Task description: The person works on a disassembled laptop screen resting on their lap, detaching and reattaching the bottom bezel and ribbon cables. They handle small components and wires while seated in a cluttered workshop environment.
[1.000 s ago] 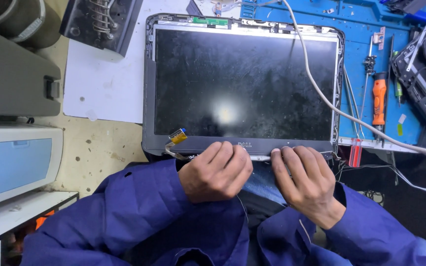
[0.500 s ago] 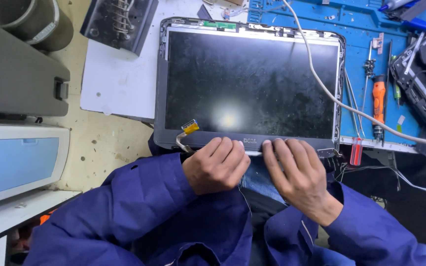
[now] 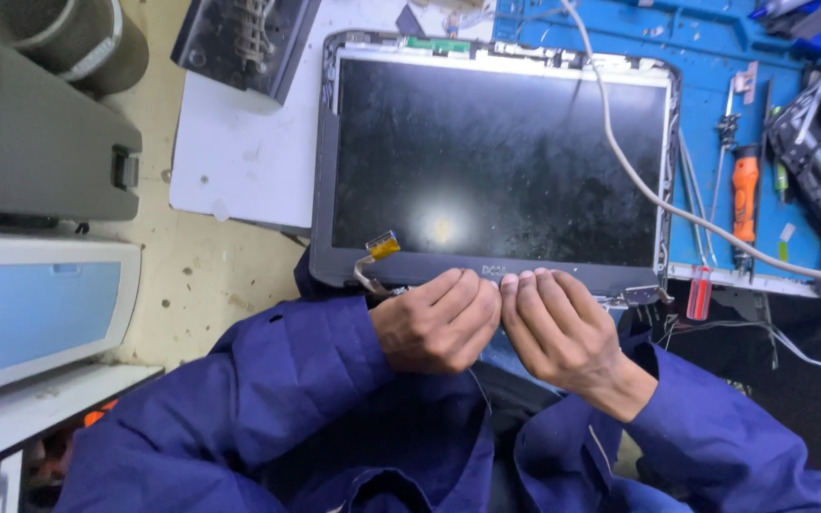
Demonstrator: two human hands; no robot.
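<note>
A laptop screen assembly, dark glass in a grey bezel, lies flat in front of me. My left hand and my right hand sit side by side at the middle of its near bezel edge, fingers curled over that edge and gripping it. A short flat cable with a yellow tip sticks up from the near left corner, just left of my left hand. A metal hinge shows at the near right corner. Blue sleeves cover both my forearms.
A white cable runs across the screen's right side. A blue work mat on the right holds an orange-handled screwdriver and a small red one. Grey and white machine cases stand on the left; a white sheet lies beside the screen.
My two hands have drawn closer together at the middle of the near bezel edge. The view has shifted, so the screen sits further right in the frame.
</note>
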